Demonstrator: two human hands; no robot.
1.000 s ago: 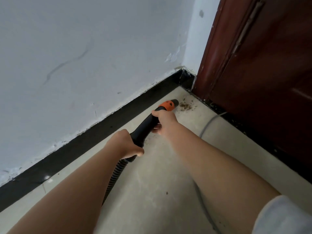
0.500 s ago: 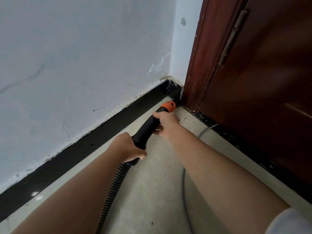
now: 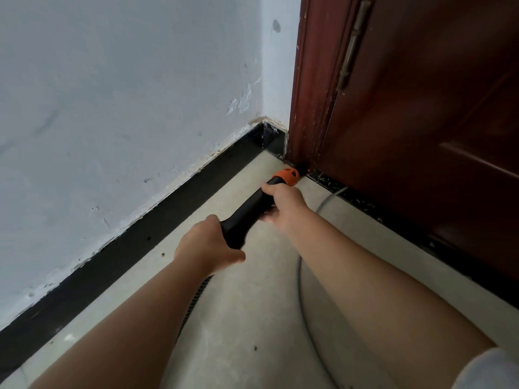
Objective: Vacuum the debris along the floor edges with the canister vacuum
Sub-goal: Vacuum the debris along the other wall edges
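Right hand [image 3: 283,202] is wrapped round the front of the black vacuum handle [image 3: 247,217], fingers curled under it, just behind the orange nozzle collar [image 3: 288,176]. Left hand [image 3: 206,245] grips the rear of the same handle where the ribbed hose [image 3: 193,307] joins; the hose runs back under the left forearm and out of view, canister not in frame. Nozzle tip sits in the floor corner where the black skirting [image 3: 157,223] meets the door frame [image 3: 306,108]; the mouth itself is hidden behind the collar, so I can't confirm contact with the floor [image 3: 252,318]. Progress, as a judgement: mid-task, working the corner. No debris pile visible around the nozzle now; anything under it is hidden. Only a few dark specks show on the floor, near the skirting and near the bottom of frame, so the wall edge likely needs a pass or is close to done. The dark sill strip [image 3: 365,204] along the foot of the door [image 3: 435,136] looks speckled, though that may be its own pattern; probably the next edge to run. Room to move: corner is a dead end, boxed by skirting on the left and frame ahead, so exits are back toward the person or right along the sill. Open floor behind the hands. Grey cable [image 3: 302,290] lies on the floor under the right forearm and curves to the sill near the nozzle; a sweep along the door edge would cross it, risk of snagging or sucking it in.
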